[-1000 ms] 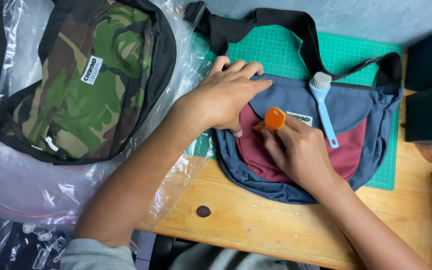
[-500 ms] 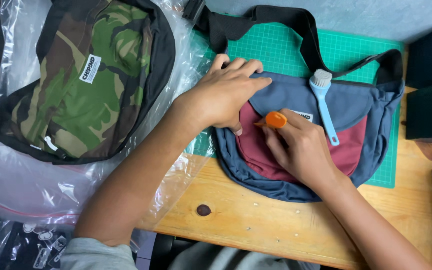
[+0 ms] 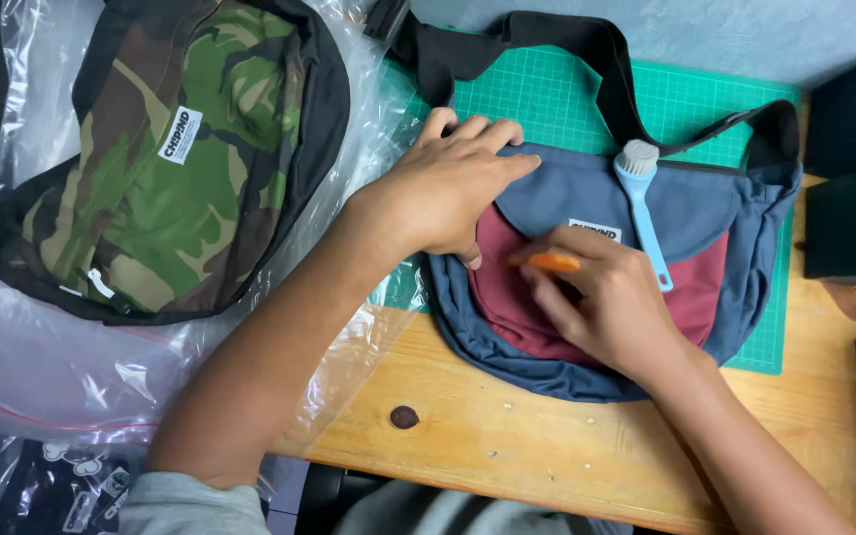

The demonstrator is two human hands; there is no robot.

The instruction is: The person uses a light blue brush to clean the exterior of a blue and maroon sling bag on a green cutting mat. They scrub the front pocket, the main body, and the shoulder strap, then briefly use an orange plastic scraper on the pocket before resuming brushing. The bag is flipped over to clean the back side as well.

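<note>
Head view. The left hand (image 3: 445, 188) lies palm down on the upper left part of a blue and maroon bag (image 3: 587, 287), fingers pressed together and pointing right, thumb tucked at the lower edge; its forearm runs down to the lower left. The right hand (image 3: 601, 297) rests on the maroon front panel, fingers curled and pinching a small orange tool (image 3: 552, 262), whose visible part lies roughly level, left to right; its forearm leaves at the lower right. A light blue brush (image 3: 643, 203) lies on the bag's blue flap, bristle head up, handle slanting down to the right, just beside the right hand. The bag's long axis runs left to right, its black strap (image 3: 587, 50) looping above. It lies partly on a green cutting mat (image 3: 547, 89) and partly on a wooden table (image 3: 507, 436). To the left, a camouflage bag (image 3: 180, 149) rests on clear plastic bags (image 3: 61, 376). A grey surface (image 3: 725, 30) lies beyond the mat.
</note>
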